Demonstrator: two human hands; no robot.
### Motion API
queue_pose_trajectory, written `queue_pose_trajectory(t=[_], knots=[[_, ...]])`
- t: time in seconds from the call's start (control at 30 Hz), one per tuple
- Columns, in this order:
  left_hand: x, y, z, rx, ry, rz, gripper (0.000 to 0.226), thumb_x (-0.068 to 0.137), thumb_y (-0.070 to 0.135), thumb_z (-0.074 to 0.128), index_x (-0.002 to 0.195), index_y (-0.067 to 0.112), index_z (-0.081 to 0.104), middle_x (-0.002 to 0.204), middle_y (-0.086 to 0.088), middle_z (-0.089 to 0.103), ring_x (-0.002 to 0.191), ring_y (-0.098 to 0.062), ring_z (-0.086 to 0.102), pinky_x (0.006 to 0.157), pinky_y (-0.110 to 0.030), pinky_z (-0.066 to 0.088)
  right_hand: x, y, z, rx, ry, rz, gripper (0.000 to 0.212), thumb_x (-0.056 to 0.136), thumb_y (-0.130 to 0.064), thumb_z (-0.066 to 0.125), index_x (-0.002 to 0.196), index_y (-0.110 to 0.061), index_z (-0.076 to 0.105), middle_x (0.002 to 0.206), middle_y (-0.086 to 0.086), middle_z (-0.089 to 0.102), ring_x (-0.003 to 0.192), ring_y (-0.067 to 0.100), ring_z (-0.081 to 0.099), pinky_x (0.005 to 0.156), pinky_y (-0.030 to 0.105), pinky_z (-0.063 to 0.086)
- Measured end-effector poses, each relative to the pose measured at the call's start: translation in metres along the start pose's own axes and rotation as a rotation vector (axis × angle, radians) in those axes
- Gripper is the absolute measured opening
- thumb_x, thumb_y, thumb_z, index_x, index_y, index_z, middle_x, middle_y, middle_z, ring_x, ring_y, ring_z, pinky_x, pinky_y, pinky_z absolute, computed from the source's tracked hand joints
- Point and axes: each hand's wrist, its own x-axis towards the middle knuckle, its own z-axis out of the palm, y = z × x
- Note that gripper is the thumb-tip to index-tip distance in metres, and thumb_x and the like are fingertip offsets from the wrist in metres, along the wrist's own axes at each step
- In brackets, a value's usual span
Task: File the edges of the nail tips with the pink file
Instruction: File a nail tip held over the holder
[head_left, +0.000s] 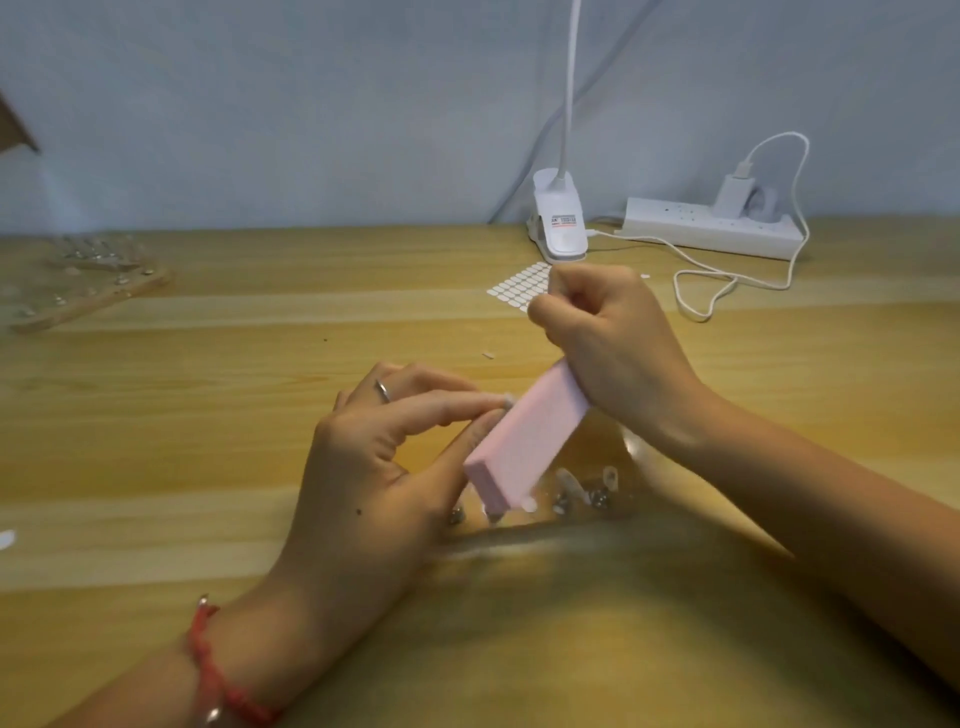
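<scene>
A pink block file (524, 441) slants across the middle of the wooden table (208, 364). My right hand (613, 343) grips its far end in a fist. My left hand (384, 457) pinches a small pale nail tip (506, 401) between thumb and forefinger and holds it against the file's left side. Most of the tip is hidden by my fingers. Several loose nail tips (587, 488) lie in a clear plastic piece under the file.
A sheet of white adhesive tabs (519, 288) lies behind my right hand. A white clip lamp (561, 223), a power strip (711, 228) and a looping white cable (727, 286) stand at the back right. A clear tray of nail tips (78, 280) sits far left.
</scene>
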Motion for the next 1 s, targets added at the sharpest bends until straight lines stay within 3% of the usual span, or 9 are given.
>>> queue_pose_trajectory(t=[0.17,0.33,0.47,0.6,0.73,0.8,0.9,1.0], knots=[[0.0,-0.002,-0.003,-0.006,-0.006,0.019,0.032,0.069,0.016,0.076,0.09,0.037,0.064,0.091,0.009,0.067,0.089,-0.015,0.062,0.078,-0.037,0.049,-0.018,-0.011,0.02,0.042,-0.129,-0.112,0.051,0.097,-0.036,0.037,0.051,-0.015,0.042,0.05,-0.003,0.04,0.051,0.012,0.038,0.055,0.038,0.034],[-0.001,-0.001,-0.002,-0.01,-0.042,-0.003,0.032,0.068,0.018,0.073,0.087,0.043,0.065,0.093,0.017,0.066,0.089,-0.01,0.06,0.075,-0.034,0.049,-0.002,0.002,0.004,0.002,-0.095,0.049,0.056,0.105,-0.028,0.039,0.051,-0.012,0.045,0.051,-0.004,0.044,0.051,0.011,0.039,0.061,0.032,0.03],[0.0,-0.004,-0.003,-0.036,-0.025,0.018,0.013,0.075,0.035,0.071,0.087,0.04,0.07,0.091,0.015,0.068,0.09,-0.012,0.062,0.078,-0.035,0.05,-0.02,-0.015,0.019,0.036,-0.171,-0.108,0.048,0.093,-0.037,0.041,0.052,-0.013,0.042,0.05,0.001,0.04,0.051,0.011,0.038,0.055,0.036,0.032],[0.001,-0.004,-0.001,-0.018,-0.01,-0.004,0.031,0.07,0.018,0.083,0.088,0.036,0.067,0.09,0.012,0.067,0.088,-0.011,0.062,0.075,-0.033,0.051,-0.006,-0.005,0.005,-0.032,-0.132,0.019,0.051,0.1,-0.024,0.047,0.05,-0.011,0.046,0.048,-0.004,0.043,0.052,0.012,0.039,0.059,0.033,0.033],[-0.001,-0.006,-0.003,-0.021,-0.029,0.031,0.011,0.074,0.034,0.07,0.084,0.039,0.072,0.092,0.016,0.068,0.091,-0.012,0.062,0.078,-0.035,0.049,-0.022,-0.022,0.018,-0.083,-0.152,-0.146,0.043,0.091,-0.036,0.044,0.054,-0.013,0.045,0.053,0.004,0.045,0.054,0.015,0.041,0.055,0.037,0.035],[-0.001,-0.004,-0.004,0.01,-0.038,0.048,0.025,0.071,0.032,0.075,0.095,0.035,0.072,0.097,0.014,0.066,0.09,-0.012,0.061,0.078,-0.038,0.047,-0.019,-0.021,0.015,-0.049,-0.148,-0.117,0.042,0.092,-0.033,0.044,0.056,-0.01,0.047,0.055,0.008,0.046,0.056,0.021,0.042,0.057,0.038,0.036],[0.0,-0.002,-0.003,0.029,-0.059,0.036,0.035,0.065,0.017,0.086,0.088,0.039,0.07,0.087,0.01,0.065,0.087,-0.016,0.06,0.074,-0.043,0.048,-0.008,-0.009,0.005,-0.046,-0.121,0.006,0.044,0.099,-0.021,0.045,0.057,-0.01,0.05,0.052,-0.001,0.045,0.055,0.015,0.041,0.061,0.036,0.035],[-0.001,-0.004,-0.003,-0.025,-0.025,0.004,0.026,0.07,0.027,0.079,0.089,0.039,0.067,0.087,0.011,0.067,0.089,-0.01,0.061,0.077,-0.034,0.049,-0.022,-0.016,0.015,-0.098,-0.136,-0.136,0.041,0.095,-0.03,0.043,0.06,-0.01,0.052,0.055,0.003,0.05,0.058,0.018,0.046,0.059,0.035,0.035]])
